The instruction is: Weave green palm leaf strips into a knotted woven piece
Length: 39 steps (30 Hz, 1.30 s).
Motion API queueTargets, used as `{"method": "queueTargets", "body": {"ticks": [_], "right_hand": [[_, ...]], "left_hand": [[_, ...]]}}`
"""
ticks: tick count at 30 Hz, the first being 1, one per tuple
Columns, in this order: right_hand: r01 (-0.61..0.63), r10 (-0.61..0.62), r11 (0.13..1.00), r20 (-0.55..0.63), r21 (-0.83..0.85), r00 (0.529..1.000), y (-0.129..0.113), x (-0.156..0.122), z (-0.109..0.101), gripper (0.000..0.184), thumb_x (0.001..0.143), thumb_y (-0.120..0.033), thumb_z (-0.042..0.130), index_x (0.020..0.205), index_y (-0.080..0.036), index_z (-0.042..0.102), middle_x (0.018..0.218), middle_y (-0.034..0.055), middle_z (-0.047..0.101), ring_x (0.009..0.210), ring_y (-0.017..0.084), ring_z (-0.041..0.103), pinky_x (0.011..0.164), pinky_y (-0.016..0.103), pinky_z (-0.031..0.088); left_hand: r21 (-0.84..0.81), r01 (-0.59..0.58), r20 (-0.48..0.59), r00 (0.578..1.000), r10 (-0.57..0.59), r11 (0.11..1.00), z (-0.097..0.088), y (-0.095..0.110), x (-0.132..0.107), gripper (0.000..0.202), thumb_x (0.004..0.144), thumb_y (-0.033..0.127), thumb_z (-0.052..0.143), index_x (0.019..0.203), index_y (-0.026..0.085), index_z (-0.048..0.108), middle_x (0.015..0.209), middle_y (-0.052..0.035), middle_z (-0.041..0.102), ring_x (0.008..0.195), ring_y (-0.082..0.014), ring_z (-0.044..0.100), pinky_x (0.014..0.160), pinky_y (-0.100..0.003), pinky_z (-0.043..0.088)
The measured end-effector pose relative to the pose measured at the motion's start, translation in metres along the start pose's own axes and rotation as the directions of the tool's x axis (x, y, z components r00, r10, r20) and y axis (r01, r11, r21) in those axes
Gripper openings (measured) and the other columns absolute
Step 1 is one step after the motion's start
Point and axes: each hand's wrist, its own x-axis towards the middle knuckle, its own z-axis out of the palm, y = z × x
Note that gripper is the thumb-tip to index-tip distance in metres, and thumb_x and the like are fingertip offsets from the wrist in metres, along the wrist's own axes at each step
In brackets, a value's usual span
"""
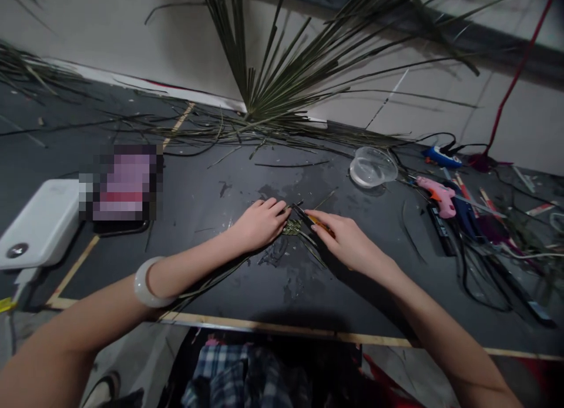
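Note:
My left hand (264,221), with a pale bangle (150,283) on its wrist, is closed over a small woven piece (291,226) of green leaf strips on the dark table. Long strips trail from this piece under my left forearm, and a few more point toward the right. In my right hand (346,234) is a slim tool with an orange handle and a dark narrow tip (299,209). Its tip meets the strips beside my left fingers. Whether it is pliers, tweezers or scissors I cannot tell. My fingers partly hide the woven piece.
A fan of palm leaf (268,90) leans against the wall, above loose strips. Toward the left lie a phone (126,187) and a white power bank (42,220). A clear plastic tub (373,168), pink glue gun (438,196) and tangled cables stand right.

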Motion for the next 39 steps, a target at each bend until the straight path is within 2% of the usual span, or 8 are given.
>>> {"method": "queueTargets", "body": {"ticks": [11, 19, 24, 39], "right_hand": [[-0.020, 0.020, 1.000, -0.007, 0.024, 1.000, -0.007, -0.002, 0.008, 0.037, 0.090, -0.019, 0.040, 0.123, -0.021, 0.057, 0.114, 0.0099, 0.067, 0.104, 0.023, 0.063, 0.090, 0.041, 0.050], [-0.046, 0.045, 0.999, -0.036, -0.027, 0.998, -0.009, -0.005, 0.017, 0.037, 0.091, -0.019, 0.037, 0.124, -0.021, 0.055, 0.108, 0.0121, 0.068, 0.101, 0.025, 0.063, 0.087, 0.042, 0.050], [-0.046, 0.046, 0.998, -0.016, -0.043, 0.999, -0.008, -0.004, 0.019, 0.038, 0.092, -0.019, 0.036, 0.125, -0.015, 0.054, 0.105, 0.0151, 0.067, 0.100, 0.027, 0.063, 0.085, 0.042, 0.050], [-0.083, 0.082, 0.990, -0.005, -0.118, 0.997, -0.011, -0.006, 0.022, 0.040, 0.092, -0.018, 0.034, 0.128, -0.014, 0.051, 0.103, 0.0152, 0.066, 0.097, 0.026, 0.063, 0.084, 0.039, 0.049]], "left_hand": [[-0.022, -0.006, -0.012, 1.000, 0.006, 1.000, 0.002, -0.001, -0.001, 0.032, 0.096, 0.025, 0.040, 0.121, 0.010, 0.054, 0.100, -0.0109, 0.056, 0.097, -0.0223, 0.050, 0.072, -0.031, 0.035], [-0.038, 0.000, 0.005, 1.000, 0.000, 0.999, 0.001, -0.001, 0.000, 0.032, 0.096, 0.025, 0.040, 0.121, 0.010, 0.053, 0.100, -0.0107, 0.056, 0.098, -0.0226, 0.050, 0.073, -0.032, 0.036], [-0.018, -0.005, 0.018, 1.000, 0.005, 1.000, 0.001, -0.001, 0.001, 0.033, 0.096, 0.026, 0.039, 0.121, 0.011, 0.053, 0.101, -0.0097, 0.056, 0.096, -0.0224, 0.050, 0.073, -0.032, 0.035], [-0.021, -0.007, 0.004, 1.000, 0.007, 1.000, 0.001, -0.001, 0.001, 0.033, 0.096, 0.025, 0.040, 0.121, 0.009, 0.054, 0.101, -0.0102, 0.056, 0.097, -0.0220, 0.050, 0.073, -0.032, 0.036]]}}
